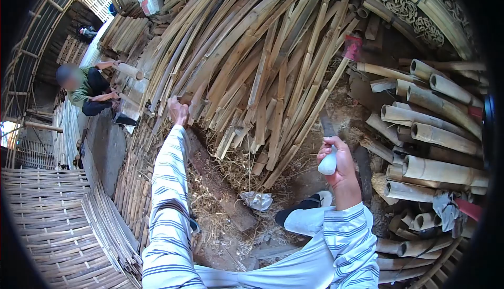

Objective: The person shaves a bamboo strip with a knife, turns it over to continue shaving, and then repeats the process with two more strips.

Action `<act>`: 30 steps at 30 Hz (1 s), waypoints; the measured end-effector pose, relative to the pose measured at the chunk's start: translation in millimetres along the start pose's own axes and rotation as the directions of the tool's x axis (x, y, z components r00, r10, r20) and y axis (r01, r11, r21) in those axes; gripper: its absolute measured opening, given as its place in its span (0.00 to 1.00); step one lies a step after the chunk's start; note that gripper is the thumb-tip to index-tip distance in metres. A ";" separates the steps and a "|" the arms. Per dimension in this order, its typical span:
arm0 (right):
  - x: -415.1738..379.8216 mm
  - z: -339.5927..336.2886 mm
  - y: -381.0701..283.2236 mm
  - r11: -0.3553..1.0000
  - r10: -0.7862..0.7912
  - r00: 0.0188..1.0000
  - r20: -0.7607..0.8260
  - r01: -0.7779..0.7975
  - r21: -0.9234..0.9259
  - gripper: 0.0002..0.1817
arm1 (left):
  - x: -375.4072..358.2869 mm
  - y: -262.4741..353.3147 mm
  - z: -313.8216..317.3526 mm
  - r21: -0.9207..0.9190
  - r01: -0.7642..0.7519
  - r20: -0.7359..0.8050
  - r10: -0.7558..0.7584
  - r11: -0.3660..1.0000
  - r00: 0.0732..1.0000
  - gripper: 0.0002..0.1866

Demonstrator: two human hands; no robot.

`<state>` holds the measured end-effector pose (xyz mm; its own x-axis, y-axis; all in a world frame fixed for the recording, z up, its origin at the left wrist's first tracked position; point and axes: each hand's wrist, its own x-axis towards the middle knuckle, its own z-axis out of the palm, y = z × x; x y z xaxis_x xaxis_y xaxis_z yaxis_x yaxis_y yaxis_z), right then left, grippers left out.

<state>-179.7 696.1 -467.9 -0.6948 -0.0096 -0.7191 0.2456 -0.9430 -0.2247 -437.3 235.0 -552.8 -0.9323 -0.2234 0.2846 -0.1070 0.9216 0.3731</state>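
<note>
My right hand [340, 166] is wrapped around the pale, rounded handle [327, 164] of a large knife. Its flat grey blade [326, 124] points away from me, beside the outermost strips of the pile. My left hand [178, 110] is closed at the near end of a bamboo strip [197, 97], on the left side of the heap. Long split bamboo strips [262, 58] fan out in front of me, their ends lying toward me. Exactly how the left fingers sit around the strip is partly hidden.
Cut bamboo tubes [441, 168] are stacked on the right. A wooden beam [215, 179] lies among shavings [231, 158] by my feet. At left, another person [86, 89] handles a bamboo piece [130, 71]. A woven bamboo panel [47, 221] fills the lower left.
</note>
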 end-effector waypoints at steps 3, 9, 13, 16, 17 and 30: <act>-5.4 6.9 1.1 0.999 -0.009 1.000 -0.018 0.009 -0.037 0.09 | -1.8 17.3 -20.7 0.181 -0.083 -0.128 0.107 0.980 0.986 0.08; -8.2 4.4 -1.6 0.999 -0.027 0.999 0.019 0.028 -0.039 0.08 | -12.1 26.4 -65.7 0.333 -0.569 -0.231 0.650 0.752 0.724 0.12; -3.9 -1.9 0.1 0.997 -0.069 0.997 0.026 0.070 -0.027 0.07 | -39.6 60.2 -101.8 -0.104 -0.469 -0.195 0.444 0.877 0.875 0.13; -0.7 -5.5 1.0 0.996 -0.078 0.995 0.057 0.080 -0.028 0.07 | -59.2 75.9 -126.1 -0.538 -0.364 -0.176 0.321 0.760 0.930 0.11; -6.1 -2.5 0.8 0.997 -0.077 0.995 0.059 0.079 -0.026 0.07 | -63.9 88.3 -143.5 -0.769 -0.046 0.033 0.112 0.638 0.993 0.11; -7.0 -14.6 0.1 0.999 -0.043 0.992 0.121 0.043 0.003 0.07 | -148.6 161.8 -224.6 -0.873 0.437 0.451 0.018 0.215 0.892 0.13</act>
<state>-164.9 700.9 -472.5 -0.7811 -0.0093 -0.6243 0.2136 -0.9435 -0.2533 -238.5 345.9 -336.3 -0.9897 -0.0394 -0.1378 -0.1289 -0.1764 0.9759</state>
